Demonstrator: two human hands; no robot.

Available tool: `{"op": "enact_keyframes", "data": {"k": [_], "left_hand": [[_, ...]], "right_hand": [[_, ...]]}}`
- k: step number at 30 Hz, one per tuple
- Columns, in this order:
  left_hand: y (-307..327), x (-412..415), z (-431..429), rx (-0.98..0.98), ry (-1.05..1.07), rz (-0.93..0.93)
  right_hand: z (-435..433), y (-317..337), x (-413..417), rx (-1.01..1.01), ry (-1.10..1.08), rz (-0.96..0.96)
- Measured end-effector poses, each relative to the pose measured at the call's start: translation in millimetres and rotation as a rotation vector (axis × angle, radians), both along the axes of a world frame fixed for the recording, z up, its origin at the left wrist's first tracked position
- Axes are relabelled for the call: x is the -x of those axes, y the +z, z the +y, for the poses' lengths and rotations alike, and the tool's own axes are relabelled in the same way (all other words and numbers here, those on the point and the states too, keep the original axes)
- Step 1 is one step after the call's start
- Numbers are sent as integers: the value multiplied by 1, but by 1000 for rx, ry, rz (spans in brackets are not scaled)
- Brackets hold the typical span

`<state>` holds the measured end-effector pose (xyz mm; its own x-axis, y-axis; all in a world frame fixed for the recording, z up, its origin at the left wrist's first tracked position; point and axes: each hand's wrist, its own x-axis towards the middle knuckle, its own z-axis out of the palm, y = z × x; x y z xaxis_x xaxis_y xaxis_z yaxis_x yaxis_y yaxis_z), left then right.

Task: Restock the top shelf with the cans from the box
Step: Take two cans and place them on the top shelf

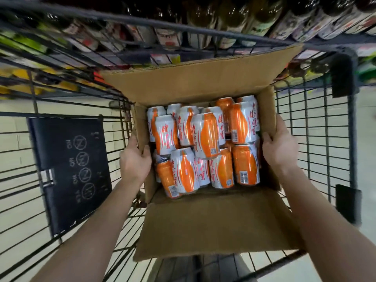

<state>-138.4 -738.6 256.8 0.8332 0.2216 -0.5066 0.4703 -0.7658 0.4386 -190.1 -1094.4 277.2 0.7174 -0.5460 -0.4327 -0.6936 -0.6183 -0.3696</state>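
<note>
You hold the open box (213, 220) by both sides within a wire cart (343, 78). Your left hand (133, 159) grips its left wall, thumb hooked over the rim, and your right hand (279, 145) clasps the right wall. Orange-and-white cans (205, 135) lie jumbled inside the box. Blurred bottles (162, 33) line the shelves beyond.

Open cardboard box (213, 224) inside a wire cart (317, 119), flaps folded out. Left hand (135, 159) grips the left wall, thumb over the rim; right hand (278, 147) grips the right wall. Orange-and-white cans (205, 135) lie jumbled inside, on their sides. Black panel (69, 169) with round icons sits on the cart's left. Shelved bottles (162, 35) beyond are blurred.
</note>
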Motion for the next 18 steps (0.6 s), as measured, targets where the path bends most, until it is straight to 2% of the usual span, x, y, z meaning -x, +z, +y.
{"op": "enact_keyframes", "data": {"k": [5,7,9,11,13,16,18], "left_hand": [[19,-2,-3,10,29,46],[35,-1,-6,-37,107,-11],[57,7,-16,-52,88,-116],[79,19,-28,-35,-74,-146],[94,32,-39,-18,-203,-90],[101,45,-55,-34,-280,66],[99,48,-66,-37,-288,156]], "right_hand": [[4,31,-12,-62,-38,197],[9,51,-20,-31,-115,235],[21,73,-27,23,-155,200],[46,95,-35,-23,-148,95],[76,108,-45,-121,-56,42],[115,109,-63,-248,126,116],[130,104,-72,-280,144,173]]}}
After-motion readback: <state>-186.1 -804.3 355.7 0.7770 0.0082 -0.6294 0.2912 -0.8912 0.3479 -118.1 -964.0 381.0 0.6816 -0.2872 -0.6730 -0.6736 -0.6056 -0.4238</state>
